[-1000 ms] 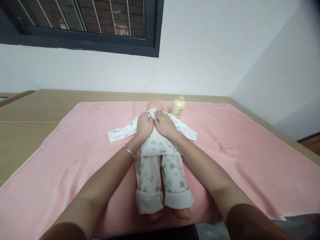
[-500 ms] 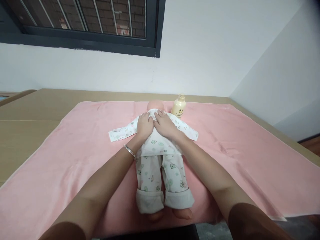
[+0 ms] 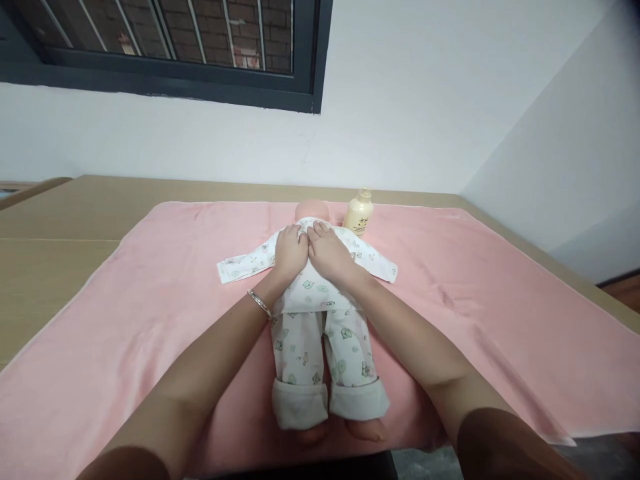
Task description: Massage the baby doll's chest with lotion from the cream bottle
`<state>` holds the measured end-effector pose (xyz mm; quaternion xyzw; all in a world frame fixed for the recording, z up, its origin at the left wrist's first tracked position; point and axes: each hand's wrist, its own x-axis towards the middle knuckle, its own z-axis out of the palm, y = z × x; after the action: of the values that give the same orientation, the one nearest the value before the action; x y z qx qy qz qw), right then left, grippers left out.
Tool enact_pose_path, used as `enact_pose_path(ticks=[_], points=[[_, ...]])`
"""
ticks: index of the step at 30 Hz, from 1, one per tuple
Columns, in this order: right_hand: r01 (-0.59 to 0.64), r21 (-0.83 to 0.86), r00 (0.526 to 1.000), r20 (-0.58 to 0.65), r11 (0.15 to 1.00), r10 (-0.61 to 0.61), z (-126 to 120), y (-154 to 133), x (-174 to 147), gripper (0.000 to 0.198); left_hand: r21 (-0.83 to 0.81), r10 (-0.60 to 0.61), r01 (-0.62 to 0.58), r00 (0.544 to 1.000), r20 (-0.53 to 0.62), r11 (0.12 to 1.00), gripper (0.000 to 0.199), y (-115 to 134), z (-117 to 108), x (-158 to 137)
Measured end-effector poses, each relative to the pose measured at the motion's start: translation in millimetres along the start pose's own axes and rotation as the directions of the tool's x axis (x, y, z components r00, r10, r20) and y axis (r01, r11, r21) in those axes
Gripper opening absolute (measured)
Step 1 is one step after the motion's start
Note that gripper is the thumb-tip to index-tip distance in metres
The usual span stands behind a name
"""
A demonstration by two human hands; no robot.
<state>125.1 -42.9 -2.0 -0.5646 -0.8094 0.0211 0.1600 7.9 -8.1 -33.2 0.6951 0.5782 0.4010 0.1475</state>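
Note:
A baby doll (image 3: 312,210) lies on a pink blanket (image 3: 170,267), its head at the far end and its feet toward me. It wears a white printed top (image 3: 315,293) with the sleeves spread out, and matching trousers (image 3: 300,350) with cuffs rolled up. My left hand (image 3: 291,252) rests flat on the upper part of the top, fingers stretched toward the head. Beside it, my right hand (image 3: 330,250) lies flat on the same area, the thumbs close together. Neither hand holds anything. The doll's face is not visible.
A cream-coloured bottle (image 3: 359,213) stands just right of the doll's head. The blanket covers much of a wooden table (image 3: 65,220), which meets a white wall (image 3: 400,100) at the back. A dark-framed window (image 3: 305,53) is at the upper left.
My right hand has shifted very slightly toward my left hand on the doll's top. Otherwise the view has only moved a little; the doll and bottle stay in place.

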Motion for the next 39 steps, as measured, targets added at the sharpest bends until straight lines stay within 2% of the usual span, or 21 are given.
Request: enact_pose_path(ticks=[3, 6, 10, 16, 20, 24, 29, 33, 39], points=[[0.001, 0.094, 1.0, -0.006, 0.996, -0.001, 0, 13, 6, 0.052, 0.007, 0.021, -0.021, 1.0, -0.002, 1.0, 0.045, 0, 0, 0], [-0.047, 0.169, 0.998, -0.036, 0.985, 0.053, 2, 30, 14, 0.051, 0.024, 0.031, -0.032, 1.0, 0.002, 0.999, 0.045, 1, 1, 0], [-0.113, 0.189, 0.99, -0.062, 0.975, 0.127, 8, 40, 19, 0.052, 0.022, 0.026, -0.025, 1.0, -0.003, 0.999, 0.046, 1, 1, 0], [-0.132, 0.139, 0.988, -0.065, 0.982, 0.142, 13, 38, 19, 0.057, 0.086, 0.033, -0.037, 0.998, 0.052, 0.996, 0.046, 0, 2, 2], [-0.141, 0.138, 0.988, -0.048, 0.98, 0.149, 12, 41, 21, 0.057, 0.181, 0.029, -0.05, 0.993, 0.115, 0.982, 0.051, 8, 0, -4], [-0.145, 0.111, 0.988, -0.029, 0.983, 0.149, 7, 38, 19, 0.057, 0.255, 0.031, -0.06, 0.993, 0.117, 0.965, 0.052, 16, -4, -8], [-0.207, -0.006, 0.978, -0.018, 0.978, 0.207, 0, 17, 7, 0.059, 0.192, 0.035, -0.07, 0.984, 0.177, 0.979, 0.049, 4, -9, 5], [-0.19, -0.05, 0.982, -0.014, 0.98, 0.19, -3, 5, 0, 0.057, 0.169, 0.041, -0.073, 0.981, 0.19, 0.983, 0.048, -2, -10, 12], [-0.181, 0.034, 0.983, 0.041, 0.983, 0.179, -6, 23, 11, 0.051, 0.309, 0.027, -0.084, 0.982, 0.185, 0.947, 0.052, 20, -7, -9]])
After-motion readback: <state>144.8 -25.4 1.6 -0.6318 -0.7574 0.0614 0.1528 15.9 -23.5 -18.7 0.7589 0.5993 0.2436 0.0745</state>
